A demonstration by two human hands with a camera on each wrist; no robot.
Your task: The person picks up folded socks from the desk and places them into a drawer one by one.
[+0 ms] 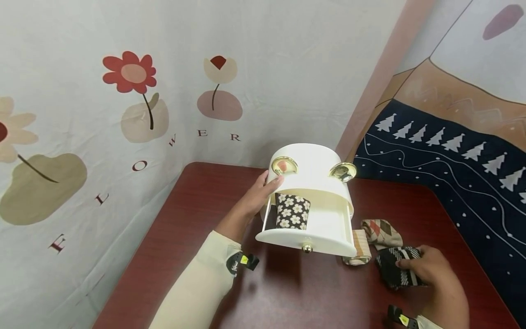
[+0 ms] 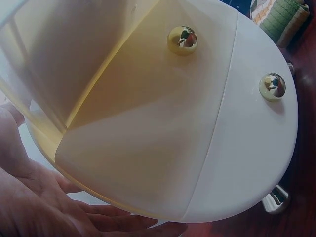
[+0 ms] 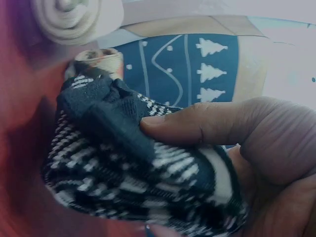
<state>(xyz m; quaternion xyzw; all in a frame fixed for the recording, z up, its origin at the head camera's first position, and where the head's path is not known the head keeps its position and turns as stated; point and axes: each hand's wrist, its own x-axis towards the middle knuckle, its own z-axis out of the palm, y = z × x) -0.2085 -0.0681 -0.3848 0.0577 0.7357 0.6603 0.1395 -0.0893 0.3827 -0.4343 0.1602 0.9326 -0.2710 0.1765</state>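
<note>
My left hand (image 1: 263, 192) rests against the left side of a white storage box (image 1: 308, 164) with gold round ears. Its fingers (image 2: 118, 219) lie fairly straight along the box's curved side in the left wrist view. The upper drawer (image 1: 328, 219) is pulled out, and a folded black sock with white flowers (image 1: 292, 211) stands at its left. Right of the box, my right hand (image 1: 435, 265) grips a folded black-and-white patterned sock (image 3: 128, 158), thumb on top. Close by lie a rolled cream striped sock (image 1: 358, 249) and a beige argyle sock (image 1: 382, 232).
The dark red table (image 1: 312, 292) carries the box and socks. Behind it hangs a pale curtain (image 1: 287, 91) with printed flowers; a navy tree-patterned cloth (image 1: 452, 173) is at the right. Gold knobs (image 2: 272, 87) and small metal feet (image 2: 275, 200) stick out from the box.
</note>
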